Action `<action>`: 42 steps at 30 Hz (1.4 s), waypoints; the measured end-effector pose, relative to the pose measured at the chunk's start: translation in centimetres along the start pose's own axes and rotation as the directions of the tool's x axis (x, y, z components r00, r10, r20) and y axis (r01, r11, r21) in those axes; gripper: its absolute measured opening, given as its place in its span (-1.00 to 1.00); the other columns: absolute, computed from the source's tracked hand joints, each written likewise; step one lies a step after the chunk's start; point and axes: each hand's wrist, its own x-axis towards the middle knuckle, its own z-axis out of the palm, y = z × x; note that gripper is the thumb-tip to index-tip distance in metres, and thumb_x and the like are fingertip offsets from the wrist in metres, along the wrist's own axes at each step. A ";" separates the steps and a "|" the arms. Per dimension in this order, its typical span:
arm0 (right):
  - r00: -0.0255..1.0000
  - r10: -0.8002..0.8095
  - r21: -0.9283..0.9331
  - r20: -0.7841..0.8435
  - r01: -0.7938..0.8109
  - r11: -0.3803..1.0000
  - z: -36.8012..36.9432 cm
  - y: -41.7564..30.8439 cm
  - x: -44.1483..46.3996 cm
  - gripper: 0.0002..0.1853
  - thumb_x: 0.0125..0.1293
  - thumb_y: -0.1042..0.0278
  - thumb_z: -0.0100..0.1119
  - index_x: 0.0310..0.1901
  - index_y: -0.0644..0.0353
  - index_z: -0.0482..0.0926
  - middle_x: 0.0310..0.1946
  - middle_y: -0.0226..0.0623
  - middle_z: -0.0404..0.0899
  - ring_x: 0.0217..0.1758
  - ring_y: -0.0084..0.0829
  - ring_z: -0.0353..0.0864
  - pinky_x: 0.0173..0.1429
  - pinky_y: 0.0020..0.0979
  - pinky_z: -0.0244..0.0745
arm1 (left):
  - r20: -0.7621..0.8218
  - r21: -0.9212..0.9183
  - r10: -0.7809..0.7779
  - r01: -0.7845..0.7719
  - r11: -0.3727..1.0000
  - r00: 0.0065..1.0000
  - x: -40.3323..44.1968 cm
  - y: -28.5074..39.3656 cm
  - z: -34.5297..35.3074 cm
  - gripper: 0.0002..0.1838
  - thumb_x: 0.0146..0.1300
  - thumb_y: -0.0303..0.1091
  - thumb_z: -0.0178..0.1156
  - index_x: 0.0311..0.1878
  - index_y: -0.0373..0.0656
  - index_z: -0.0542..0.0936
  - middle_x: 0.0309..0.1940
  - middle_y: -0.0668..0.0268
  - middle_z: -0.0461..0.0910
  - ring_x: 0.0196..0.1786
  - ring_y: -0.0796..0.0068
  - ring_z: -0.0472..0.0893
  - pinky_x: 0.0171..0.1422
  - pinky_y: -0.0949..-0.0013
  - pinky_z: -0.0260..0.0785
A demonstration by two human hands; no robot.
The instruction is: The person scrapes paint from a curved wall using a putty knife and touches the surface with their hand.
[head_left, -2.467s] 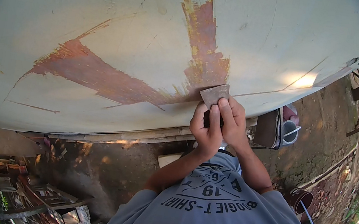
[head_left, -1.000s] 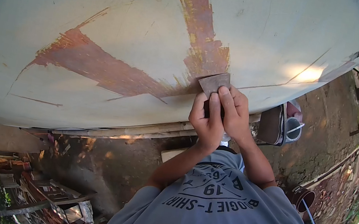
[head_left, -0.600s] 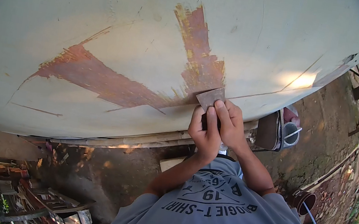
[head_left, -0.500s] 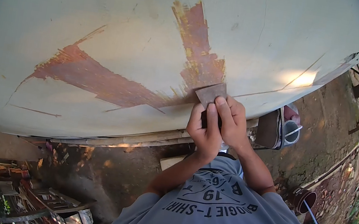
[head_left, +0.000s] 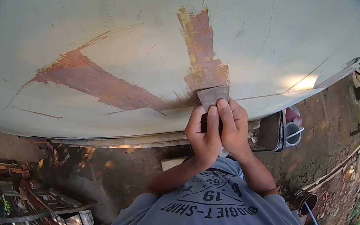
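Note:
A flat scraper blade (head_left: pixel 212 95) with a dark handle meets the pale curved surface (head_left: pixel 119 52) at the lower end of a reddish-brown bare patch (head_left: pixel 202 39). My left hand (head_left: pixel 204 137) is closed round the scraper's handle from the left. From the right, my right hand (head_left: pixel 234 127) grips the same scraper, with its fingers against the blade's base. Both thumbs lie side by side, and the hands touch. Another reddish patch (head_left: pixel 100 83) stretches to the left, with yellowish streaks along the edges. Most of the handle is hidden by the fingers.
Under the surface's lower edge runs a long pale pole (head_left: pixel 152 141). A dark container (head_left: pixel 271 132) and a grey bucket (head_left: pixel 293 135) are on the ground at the right. Further down is a brown bucket (head_left: pixel 308 202). Scrap wood (head_left: pixel 49 207) is piled at the lower left.
The view has shifted slightly up and down across the frames. Both hands keep hold of the scraper, which stays near the same spot on the patch with only a slight change of tilt.

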 end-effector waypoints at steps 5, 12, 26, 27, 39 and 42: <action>0.999 0.048 0.075 -0.018 -0.047 0.996 0.4 -1.5 0.1 -0.73 0.56 0.34 -0.09 -0.28 0.30 0.51 -0.48 -0.48 0.49 -0.36 -0.72 0.35 -0.29 -0.56 0.34 | 0.032 0.000 -0.007 0.007 1.000 0.999 0.7 1.5 -0.1 -0.83 0.51 -0.43 0.03 -0.12 -0.33 0.54 -0.29 0.41 0.59 -0.24 0.75 0.46 -0.18 0.56 0.36; 1.000 0.015 0.006 -0.015 -0.015 1.000 0.0 0.4 0.0 -0.72 0.56 0.33 -0.10 -0.28 0.30 0.50 -0.49 -0.50 0.47 -0.37 -0.72 0.34 -0.30 -0.55 0.33 | -0.029 -0.005 -0.024 0.024 1.000 0.999 0.2 0.3 0.2 -0.83 0.51 -0.41 0.04 -0.15 -0.31 0.54 -0.33 0.43 0.57 -0.27 0.77 0.43 -0.22 0.57 0.32; 0.999 -0.022 0.028 -0.031 0.022 0.999 0.9 -2.6 0.8 -0.70 0.54 0.31 -0.06 -0.35 0.30 0.47 -0.52 -0.48 0.44 -0.41 -0.71 0.30 -0.34 -0.54 0.29 | 0.001 -0.064 -0.037 0.037 0.997 0.999 1.5 2.8 0.3 -0.84 0.50 -0.44 0.05 -0.16 -0.34 0.54 -0.33 0.39 0.59 -0.27 0.73 0.46 -0.20 0.57 0.34; 0.999 -0.016 0.053 -0.045 0.018 0.998 1.0 -2.1 0.6 -0.70 0.54 0.31 -0.06 -0.35 0.30 0.47 -0.53 -0.48 0.43 -0.41 -0.71 0.29 -0.35 -0.54 0.28 | -0.008 -0.047 -0.018 0.017 0.999 1.000 1.2 2.2 0.3 -0.84 0.50 -0.44 0.05 -0.16 -0.34 0.54 -0.32 0.39 0.59 -0.27 0.73 0.45 -0.20 0.57 0.34; 0.997 -0.064 0.050 -0.042 0.066 0.997 1.1 -2.4 1.1 -0.69 0.56 0.27 -0.09 -0.32 0.28 0.48 -0.48 -0.52 0.44 -0.37 -0.71 0.30 -0.30 -0.55 0.29 | -0.003 -0.005 0.075 -0.075 0.997 0.997 1.7 2.4 0.5 -0.81 0.50 -0.41 0.06 -0.13 -0.35 0.58 -0.32 0.42 0.60 -0.27 0.75 0.44 -0.23 0.56 0.33; 0.995 -0.096 0.060 0.019 0.095 0.994 1.3 -6.4 1.9 -0.69 0.57 0.29 -0.11 -0.30 0.27 0.50 -0.47 -0.52 0.45 -0.36 -0.70 0.32 -0.29 -0.55 0.31 | 0.046 -0.036 0.004 -0.002 0.999 0.999 3.3 6.1 0.5 -0.82 0.49 -0.42 0.08 -0.15 -0.36 0.58 -0.33 0.43 0.60 -0.28 0.75 0.43 -0.24 0.57 0.32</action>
